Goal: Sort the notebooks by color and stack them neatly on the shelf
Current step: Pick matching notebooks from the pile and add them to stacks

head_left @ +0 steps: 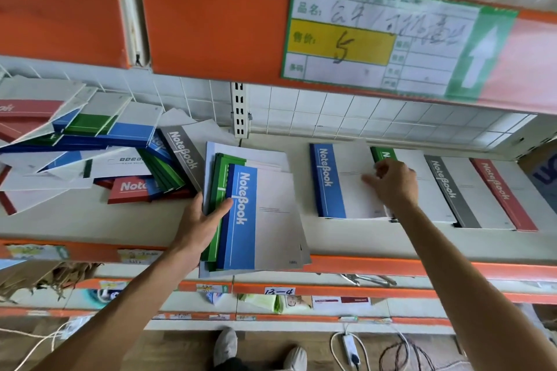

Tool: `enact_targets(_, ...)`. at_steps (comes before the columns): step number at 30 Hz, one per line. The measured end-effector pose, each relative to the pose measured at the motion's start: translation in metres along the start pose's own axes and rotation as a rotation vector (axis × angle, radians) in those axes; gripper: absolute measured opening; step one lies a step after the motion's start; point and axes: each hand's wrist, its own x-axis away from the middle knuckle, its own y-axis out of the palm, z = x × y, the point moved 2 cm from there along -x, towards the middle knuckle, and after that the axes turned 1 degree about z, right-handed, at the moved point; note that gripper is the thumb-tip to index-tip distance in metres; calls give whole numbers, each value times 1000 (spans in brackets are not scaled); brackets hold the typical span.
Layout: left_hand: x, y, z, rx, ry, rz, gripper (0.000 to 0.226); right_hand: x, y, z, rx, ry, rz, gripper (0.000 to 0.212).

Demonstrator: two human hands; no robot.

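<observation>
Slippage is my big worry here. My left hand (pixel 202 221) is holding a loose bundle of notebooks (pixel 262 220), thumb curled over the front of the top blue one and the other fingers tucked underneath, and the bundle sticks out past the front lip of the shelf (pixel 391 238). There are green covers and a bigger grey sheet fanned out under the blue one, so if my grip relaxes I reckon the bottom ones slide out and hit the floor.

My right hand (pixel 391 182) is over on the sorted row, fingers curled and pinching at the edge where the blue pile (pixel 331 182) meets the green pile (pixel 384 153). Easy to nudge one pile into the other there and mess up the neat edges, or drop a blue onto the green by mistake, since my hand mostly hides the green one.

Next along are the grey pile (pixel 452 190) and the red pile (pixel 500 193), lying flat with spines lined up. Off to the left is the unsorted heap (pixel 99 153), red, blue, green and grey all tilted and overlapping. Looks ready to topple if I yank from underneath.
</observation>
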Motion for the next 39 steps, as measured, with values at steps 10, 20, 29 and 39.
enact_targets(10,2,2,3,7,14,-1,33,60,60,-23,232,-395,-153,72)
enact_targets(20,3,1,3,10,26,1,35,52,59,-18,222,-335,-93,69)
enact_targets(29,2,2,2,-13,41,3,38,54,59,-15,229,-353,-96,72)
enact_targets(39,-3,-3,-5,-26,31,-19,48,117,60,-55,-275,-278,-300,40)
